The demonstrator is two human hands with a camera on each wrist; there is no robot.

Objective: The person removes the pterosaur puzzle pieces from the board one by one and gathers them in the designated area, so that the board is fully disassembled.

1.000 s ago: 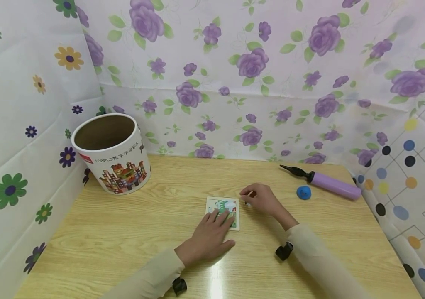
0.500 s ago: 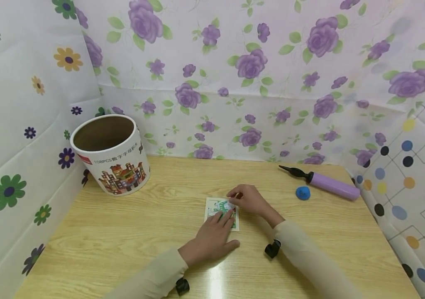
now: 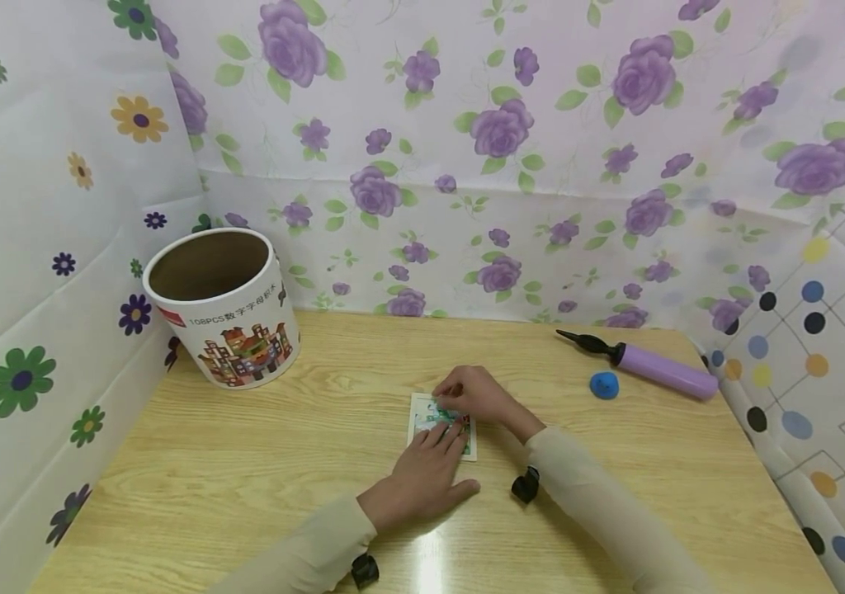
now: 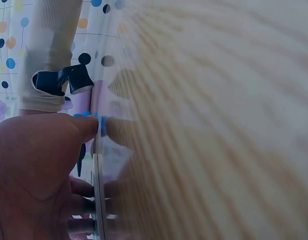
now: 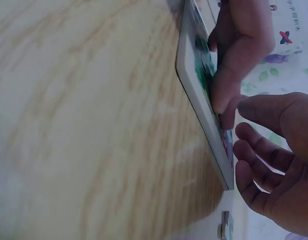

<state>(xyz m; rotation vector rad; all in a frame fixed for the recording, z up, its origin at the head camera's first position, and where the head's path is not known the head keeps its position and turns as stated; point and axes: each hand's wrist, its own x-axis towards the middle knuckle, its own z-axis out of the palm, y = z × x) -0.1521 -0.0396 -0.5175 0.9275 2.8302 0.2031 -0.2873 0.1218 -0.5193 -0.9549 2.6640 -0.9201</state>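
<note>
Head: the right hand [image 3: 478, 394] is now curling over the far part of the picture board [image 3: 426, 419] on the bench [image 3: 259, 462], having shifted left, apparently working there. Left wrist: the left hand [image 4: 38, 170] is resting extended fingers on it, gripping nothing. Right wrist: whether the right grip is pinching anything, I cannot tell.

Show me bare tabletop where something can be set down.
Bare tabletop lies between the bucket and puzzle board, and right of the right sleeve, nearer than the purple pump. Crowded: the board, partly under left hand and right hand; back right, by pump and blue lump.
</note>
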